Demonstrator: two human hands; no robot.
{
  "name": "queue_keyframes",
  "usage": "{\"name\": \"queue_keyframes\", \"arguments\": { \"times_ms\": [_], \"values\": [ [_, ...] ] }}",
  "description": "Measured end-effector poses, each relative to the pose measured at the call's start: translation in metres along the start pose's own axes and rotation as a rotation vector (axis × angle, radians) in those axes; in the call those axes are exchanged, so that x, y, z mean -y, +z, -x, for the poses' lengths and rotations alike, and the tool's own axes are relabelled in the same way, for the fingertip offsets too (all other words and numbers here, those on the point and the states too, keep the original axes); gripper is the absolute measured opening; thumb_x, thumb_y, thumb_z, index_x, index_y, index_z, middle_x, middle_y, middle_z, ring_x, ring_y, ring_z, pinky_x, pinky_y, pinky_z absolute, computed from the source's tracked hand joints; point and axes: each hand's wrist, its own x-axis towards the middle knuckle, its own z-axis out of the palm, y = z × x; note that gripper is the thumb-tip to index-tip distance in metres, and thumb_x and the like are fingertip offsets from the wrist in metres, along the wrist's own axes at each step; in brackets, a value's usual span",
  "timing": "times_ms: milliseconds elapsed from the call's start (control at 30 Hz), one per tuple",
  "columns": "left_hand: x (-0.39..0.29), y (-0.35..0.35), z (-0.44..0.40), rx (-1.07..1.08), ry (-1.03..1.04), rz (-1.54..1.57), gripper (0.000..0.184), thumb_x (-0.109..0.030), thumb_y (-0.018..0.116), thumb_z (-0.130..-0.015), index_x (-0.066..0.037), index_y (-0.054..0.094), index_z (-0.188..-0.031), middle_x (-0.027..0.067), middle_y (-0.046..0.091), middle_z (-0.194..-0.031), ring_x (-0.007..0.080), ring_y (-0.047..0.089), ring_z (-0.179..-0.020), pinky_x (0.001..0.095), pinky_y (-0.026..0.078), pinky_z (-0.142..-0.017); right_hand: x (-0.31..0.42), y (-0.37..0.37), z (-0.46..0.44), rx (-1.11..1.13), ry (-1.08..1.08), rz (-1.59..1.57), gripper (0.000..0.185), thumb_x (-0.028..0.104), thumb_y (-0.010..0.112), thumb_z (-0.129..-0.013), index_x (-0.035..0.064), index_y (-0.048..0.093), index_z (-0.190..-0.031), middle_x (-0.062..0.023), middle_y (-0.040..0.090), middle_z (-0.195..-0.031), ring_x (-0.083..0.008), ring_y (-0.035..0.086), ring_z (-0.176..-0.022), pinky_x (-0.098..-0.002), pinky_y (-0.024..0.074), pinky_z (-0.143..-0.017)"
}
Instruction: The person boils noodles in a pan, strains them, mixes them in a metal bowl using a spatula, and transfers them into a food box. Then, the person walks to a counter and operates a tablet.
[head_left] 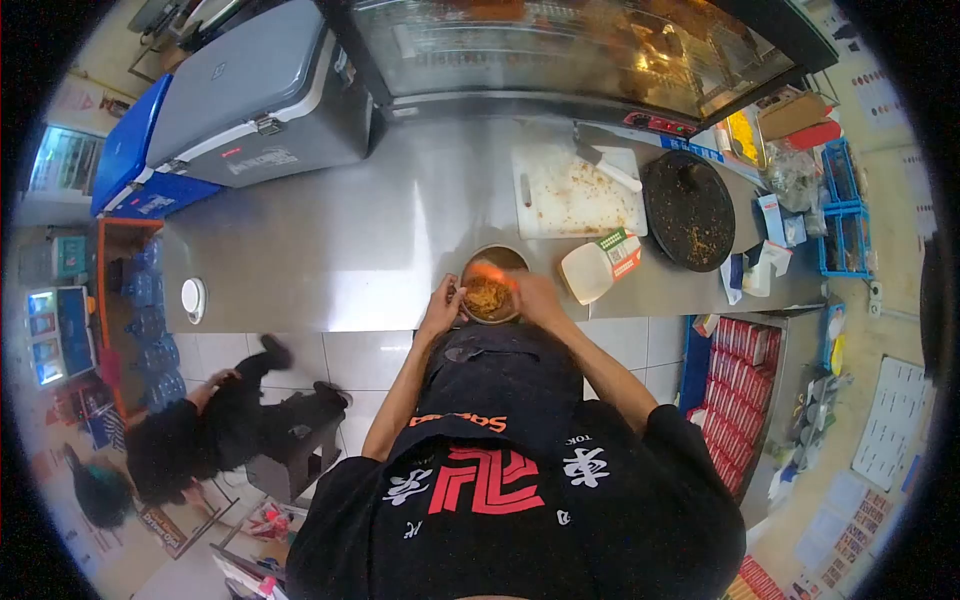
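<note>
Bowl [507, 257] of brown food [487, 299] at the near edge of the desk [330, 260], around mid-length. My left grip [442, 306] is closed on its rim; my right grip [534, 298] clasps a blurred orange utensil [489, 271].

And over on the left, a grey cooler [240, 95] is flanked by a blue cooler [125, 160]! Red boxes [738, 385] are stacked low on the right.

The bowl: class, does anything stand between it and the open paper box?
Partly: the right hand, with a blurred orange utensil, intrudes beside the bowl. Past the hand, away from the body, only bare countertop shows before the paper box.
</note>
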Motion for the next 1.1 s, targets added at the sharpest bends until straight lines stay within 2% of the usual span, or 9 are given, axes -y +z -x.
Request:
{"name": "queue_keyframes", "arguments": {
  "times_ms": [67,167,400,467,700,767,900,1033,1100],
  "values": [
    [-0.003,0.000,0.002,0.006,0.042,-0.093,0.016,-0.015,0.046,-0.092,-0.003,0.037,-0.099,0.0078,0.051,-0.071,0.0149,0.055,-0.052,0.0259,0.049,-0.043,-0.002,-0.008,-0.007,-0.308,0.148,0.065,0.029,0.010,0.054,-0.075,0.0078,0.058,-0.104,-0.0185,0.060,-0.088,-0.0370,0.058,-0.079,-0.0458,0.0460,-0.065],
    [0.008,-0.002,-0.009,-0.008,-0.047,0.101,0.022,-0.022,0.048,-0.092,-0.004,0.037,-0.096,0.0101,0.055,-0.073,0.0153,0.057,-0.055,0.0273,0.049,-0.044,-0.002,0.029,0.001,-0.061,-0.007,0.008,0.030,0.009,0.054,-0.074,0.0079,0.059,-0.103,-0.0180,0.059,-0.084,-0.0363,0.058,-0.077,-0.0455,0.0459,-0.065],
    [-0.018,0.002,-0.012,0.004,0.012,-0.133,0.019,-0.020,0.048,-0.092,-0.003,0.039,-0.095,0.0099,0.054,-0.069,0.0148,0.055,-0.051,0.0268,0.048,-0.043,-0.025,0.026,-0.008,-0.225,0.232,0.053,0.024,0.011,0.054,-0.076,0.0064,0.061,-0.099,-0.0199,0.061,-0.084,-0.0362,0.059,-0.076,-0.0462,0.0456,-0.064],
    [-0.015,-0.005,-0.017,0.033,0.027,-0.197,0.019,-0.020,0.048,-0.092,-0.003,0.040,-0.096,0.0097,0.054,-0.068,0.0146,0.055,-0.051,0.0270,0.048,-0.042,-0.018,0.023,-0.001,-0.056,-0.042,-0.036,0.025,0.014,0.054,-0.076,0.0063,0.061,-0.099,-0.0216,0.061,-0.085,-0.0364,0.059,-0.077,-0.0462,0.0457,-0.065],
    [-0.025,0.009,-0.010,0.008,0.018,-0.202,0.019,-0.018,0.048,-0.092,-0.001,0.041,-0.098,0.0096,0.054,-0.067,0.0149,0.054,-0.051,0.0282,0.046,-0.042,-0.044,0.032,-0.009,-0.086,0.239,-0.008,0.029,0.019,0.055,-0.076,0.0050,0.063,-0.100,-0.0226,0.061,-0.076,-0.0373,0.059,-0.072,-0.0433,0.0477,-0.062],
    [-0.011,0.002,-0.012,0.024,0.103,-0.301,0.019,-0.018,0.047,-0.092,-0.001,0.041,-0.098,0.0095,0.053,-0.066,0.0148,0.055,-0.052,0.0283,0.047,-0.043,-0.051,0.015,-0.005,-0.073,0.294,-0.555,0.028,0.018,0.060,-0.071,0.0018,0.065,-0.093,-0.0226,0.063,-0.085,-0.0352,0.061,-0.082,-0.0408,0.0486,-0.072],
    [-0.015,0.012,-0.002,-0.002,0.040,-0.197,0.019,-0.018,0.046,-0.092,-0.001,0.040,-0.097,0.0094,0.053,-0.070,0.0150,0.055,-0.053,0.0285,0.049,-0.045,-0.050,0.034,-0.002,-0.035,0.601,-0.297,0.023,0.019,0.058,-0.072,-0.0002,0.066,-0.082,-0.0227,0.064,-0.082,-0.0331,0.063,-0.077,-0.0391,0.0486,-0.071],
    [-0.002,0.008,0.002,-0.038,0.030,-0.105,0.017,-0.016,0.046,-0.092,-0.002,0.040,-0.098,0.0102,0.053,-0.075,0.0161,0.056,-0.054,0.0283,0.050,-0.046,-0.050,0.059,0.010,0.173,0.633,-1.056,0.023,0.020,0.057,-0.081,-0.0006,0.067,-0.084,-0.0114,0.064,-0.066,-0.0178,0.056,-0.056,-0.0388,0.0439,-0.054],
    [0.003,0.008,0.006,-0.065,0.035,-0.030,0.016,-0.015,0.047,-0.092,-0.002,0.040,-0.098,0.0075,0.050,-0.073,0.0126,0.053,-0.056,0.0246,0.049,-0.045,-0.064,0.064,0.010,-0.273,0.449,-0.545,0.021,0.018,0.056,-0.079,-0.0001,0.066,-0.079,-0.0147,0.063,-0.065,-0.0249,0.059,-0.056,-0.0405,0.0446,-0.055]
  ]
}}
